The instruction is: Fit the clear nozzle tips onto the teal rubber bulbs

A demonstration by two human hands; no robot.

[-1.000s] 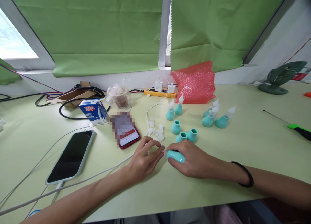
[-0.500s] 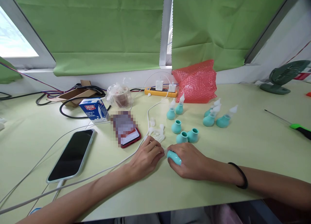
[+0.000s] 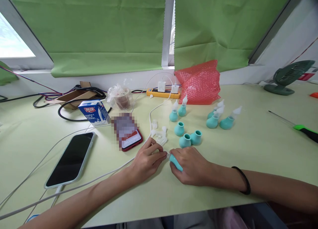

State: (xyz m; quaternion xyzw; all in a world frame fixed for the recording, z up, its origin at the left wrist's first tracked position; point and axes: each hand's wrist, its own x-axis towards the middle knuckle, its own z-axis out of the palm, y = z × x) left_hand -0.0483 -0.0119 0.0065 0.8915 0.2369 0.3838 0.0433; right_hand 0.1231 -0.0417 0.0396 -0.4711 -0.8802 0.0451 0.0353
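My right hand [image 3: 190,166] is wrapped round a teal rubber bulb [image 3: 176,162], its neck turned toward my left hand [image 3: 149,161]. The fingers of my left hand pinch a small translucent plastic nozzle [image 3: 168,155] at the bulb's mouth; how far it sits in cannot be told. Just beyond my left hand lie several loose clear plastic pieces [image 3: 160,134]. Past my right hand stand three teal bulbs [image 3: 185,141] with open mouths. Farther back, several bulbs with pointed translucent tips [image 3: 226,122] are grouped in the middle and to the right.
A red phone [image 3: 132,141], a larger black-screened phone [image 3: 72,161] on a cable and a blue milk carton [image 3: 95,113] lie left. Behind are a yellow power strip [image 3: 164,93] and red bubble-wrap bag [image 3: 198,85]. A screwdriver [image 3: 304,131] and green fan [image 3: 285,78] are right.
The bulb has turned slightly in my right hand, and less of it shows between the fingers. My left hand keeps its pinch at the mouth. The view has shifted a little.
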